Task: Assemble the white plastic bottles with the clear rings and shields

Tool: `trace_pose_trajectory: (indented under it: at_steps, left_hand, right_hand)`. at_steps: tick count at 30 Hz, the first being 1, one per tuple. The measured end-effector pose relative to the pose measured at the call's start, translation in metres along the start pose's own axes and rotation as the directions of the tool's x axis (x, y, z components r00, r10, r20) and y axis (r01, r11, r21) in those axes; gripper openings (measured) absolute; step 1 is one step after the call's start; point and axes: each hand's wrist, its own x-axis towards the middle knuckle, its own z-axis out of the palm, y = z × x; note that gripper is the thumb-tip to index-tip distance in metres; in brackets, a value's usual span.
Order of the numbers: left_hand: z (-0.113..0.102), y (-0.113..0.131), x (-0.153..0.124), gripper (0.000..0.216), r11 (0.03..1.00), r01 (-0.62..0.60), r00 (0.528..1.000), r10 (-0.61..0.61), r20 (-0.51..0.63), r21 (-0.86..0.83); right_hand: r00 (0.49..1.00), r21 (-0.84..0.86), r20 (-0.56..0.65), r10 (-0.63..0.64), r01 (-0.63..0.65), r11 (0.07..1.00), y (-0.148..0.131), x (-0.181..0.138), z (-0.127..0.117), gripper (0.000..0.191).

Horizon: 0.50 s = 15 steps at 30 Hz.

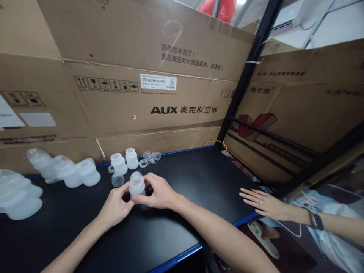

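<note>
Between my two hands, a translucent white baby bottle (pixel 137 184) with a clear cap on top stands roughly upright at the middle of the black table. My left hand (pixel 115 204) closes on its left side, thumb at the front. From the right, my right hand (pixel 159 192) wraps round it with thumb in front and fingers behind; a ring shows on one finger. Just behind are two open white bottles (pixel 118 164) (pixel 132 158). A clear cap (pixel 117 179) lies beside my left hand. A clear ring (pixel 143 163) and small clear pieces (pixel 151 156) lie farther back.
More capped bottles (pixel 68 172) stand along the left, with several larger ones (pixel 19 197) at the far left edge. Cardboard walls (pixel 184 91) back the black table (pixel 182 227). Another person's hand (pixel 264 203) rests flat at the right, near a black metal post (pixel 247 72).
</note>
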Motion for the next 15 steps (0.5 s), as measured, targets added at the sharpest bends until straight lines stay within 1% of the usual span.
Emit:
trace_pose_trajectory:
  at_steps: [3,7,11,15]
  left_hand:
    - [0.0026,-0.0026,-0.0012,0.031,0.999,-0.027,1.0,0.027,-0.005,0.031]
    - [0.0061,-0.0055,-0.0037,0.032,0.997,-0.048,0.999,0.048,0.005,0.057]
    - [0.0086,-0.003,-0.0055,0.028,0.997,-0.065,0.998,0.064,0.012,0.051]
    - [0.0101,0.0025,-0.0069,0.025,0.999,-0.038,0.999,0.038,0.015,-0.025]
  right_hand:
    - [1.0,-0.002,-0.011,0.01,-0.01,1.0,0.0,0.0001,-0.0002,0.049]
    - [0.998,-0.017,-0.065,0.027,-0.028,0.999,0.003,0.0008,0.0023,0.051]
    - [0.996,-0.005,-0.089,0.005,-0.005,1.0,0.005,-0.0002,0.0055,0.045]
    - [0.994,0.017,-0.1,-0.037,0.039,0.999,0.0036,-0.0006,0.0079,0.036]
